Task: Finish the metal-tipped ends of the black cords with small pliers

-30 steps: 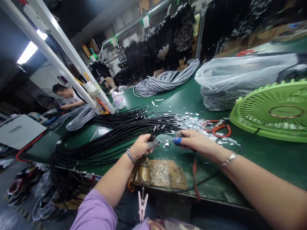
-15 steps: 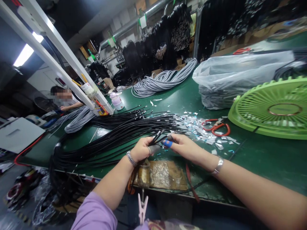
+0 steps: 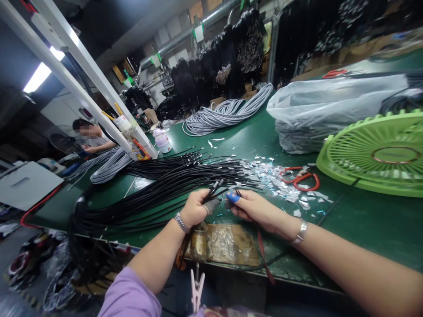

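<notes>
My left hand (image 3: 197,206), with a metal watch on its wrist, is closed round a few black cables (image 3: 214,190); their stripped, pale ends point up and right. Just to the right, my right hand (image 3: 253,208) is pinched, its thumb in a blue finger cover (image 3: 232,196). Short dark cable pieces show at its fingertips, partly hidden by the fingers. A grey cover sits on a finger of the left hand. Beyond both hands a long bundle of black cables (image 3: 158,193) lies on the green table, its ends toward the right.
Scraps of foil (image 3: 274,180) lie around red-handled scissors (image 3: 302,179). A green fan (image 3: 380,154) and a plastic-wrapped bundle (image 3: 317,114) stand right. Grey cable coils (image 3: 228,114), a bottle (image 3: 161,140) and a white post (image 3: 99,88) are farther back. Another person (image 3: 94,136) sits far left.
My right hand has shifted slightly down, turned and drawn a little apart from the left hand's cable ends. The left hand stays in nearly the same place, still holding the cables.
</notes>
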Demonstrator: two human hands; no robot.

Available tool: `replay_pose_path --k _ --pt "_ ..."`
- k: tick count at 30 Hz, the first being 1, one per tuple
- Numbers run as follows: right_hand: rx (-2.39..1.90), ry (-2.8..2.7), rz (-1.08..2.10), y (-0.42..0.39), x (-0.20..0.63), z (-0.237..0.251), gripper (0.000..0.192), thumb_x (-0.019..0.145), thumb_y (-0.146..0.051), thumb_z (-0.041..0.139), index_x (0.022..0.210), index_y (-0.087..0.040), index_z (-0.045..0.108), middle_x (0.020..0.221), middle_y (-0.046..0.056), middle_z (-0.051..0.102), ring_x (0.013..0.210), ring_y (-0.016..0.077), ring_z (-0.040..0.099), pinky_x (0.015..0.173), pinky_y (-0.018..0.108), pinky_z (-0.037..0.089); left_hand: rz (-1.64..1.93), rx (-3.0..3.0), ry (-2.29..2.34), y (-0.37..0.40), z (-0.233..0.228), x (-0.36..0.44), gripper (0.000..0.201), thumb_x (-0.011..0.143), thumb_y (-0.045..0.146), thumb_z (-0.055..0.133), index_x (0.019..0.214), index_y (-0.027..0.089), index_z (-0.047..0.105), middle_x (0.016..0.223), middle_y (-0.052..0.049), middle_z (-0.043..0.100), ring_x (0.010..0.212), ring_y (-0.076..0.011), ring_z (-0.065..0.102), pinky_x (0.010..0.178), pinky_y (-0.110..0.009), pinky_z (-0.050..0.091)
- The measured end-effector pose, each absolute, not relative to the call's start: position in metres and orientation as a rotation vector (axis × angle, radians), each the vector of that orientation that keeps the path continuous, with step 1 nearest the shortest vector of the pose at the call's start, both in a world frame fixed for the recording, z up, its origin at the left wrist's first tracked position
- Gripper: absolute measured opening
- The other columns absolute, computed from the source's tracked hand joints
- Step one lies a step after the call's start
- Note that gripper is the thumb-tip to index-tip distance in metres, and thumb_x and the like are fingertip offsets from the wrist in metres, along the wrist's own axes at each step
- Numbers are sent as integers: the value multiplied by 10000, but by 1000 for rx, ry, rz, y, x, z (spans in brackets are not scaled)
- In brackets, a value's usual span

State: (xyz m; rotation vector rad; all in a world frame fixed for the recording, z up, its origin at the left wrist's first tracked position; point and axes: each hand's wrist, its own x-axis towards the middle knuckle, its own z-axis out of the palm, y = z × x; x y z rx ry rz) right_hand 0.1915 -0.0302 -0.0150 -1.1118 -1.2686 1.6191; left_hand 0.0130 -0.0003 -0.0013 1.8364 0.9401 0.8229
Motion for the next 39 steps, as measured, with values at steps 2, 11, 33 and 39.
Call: replay_pose_path --k 2,11,33,39 --pt "-1082 -1285 1612 -31 191 -16 476 643 -644 646 674 -195 492 509 -63 471 405 47 291 383 203 201 831 1876 929 0 -2 13 326 716 438 685 668 128 601 511 41 474 460 -61 391 465 -190 348" --pt "-1069 -1613 1067 -27 196 -26 162 713 -345 647 771 -195 623 700 2 629 653 155 535 622 287 454 845 1863 959 -1 -1 13 344 705 466 686 671 134 603 514 40 476 475 -68 397 480 -193 352" --pt "-1046 -1540 1112 -29 189 -29 208 700 -363 682 812 -197 627 771 21 658 720 182 580 693 326 493 818 1739 1018 -3 5 16 402 648 514 718 649 144 560 471 56 462 426 -57 380 445 -199 323" --pt "-940 -1501 1276 -31 189 -25 258 744 -437 630 832 -195 605 760 21 630 690 167 561 648 308 484 832 1666 1023 -3 4 15 413 626 515 737 653 147 552 444 61 477 393 -46 376 415 -188 312"
